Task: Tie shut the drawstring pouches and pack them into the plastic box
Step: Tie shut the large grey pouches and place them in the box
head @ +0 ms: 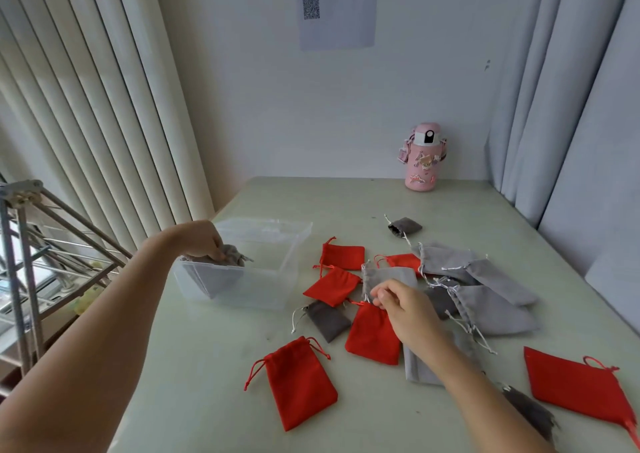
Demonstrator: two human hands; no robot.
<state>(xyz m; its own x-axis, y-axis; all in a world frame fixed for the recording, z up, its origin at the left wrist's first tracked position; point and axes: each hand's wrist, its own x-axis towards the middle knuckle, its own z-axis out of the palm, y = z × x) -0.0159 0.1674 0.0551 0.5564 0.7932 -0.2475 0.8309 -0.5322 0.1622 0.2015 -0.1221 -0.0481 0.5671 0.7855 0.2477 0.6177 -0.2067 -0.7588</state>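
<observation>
Packing grey pouch (pixel 227 262) into box (pixel 293 265), neck gripped in left hand (pixel 204 241) over near-left corner.
Next: red pouch (pixel 374 336) right of box, lengthwise toward body, neck at curled right hand (pixel 401 309), nearer by far; pinched or only touched, cannot tell.

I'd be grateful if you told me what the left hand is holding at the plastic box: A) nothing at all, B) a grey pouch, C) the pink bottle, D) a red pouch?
B: the left hand grips a grey pouch by its gathered neck, its body hanging inside the plastic box.
</observation>
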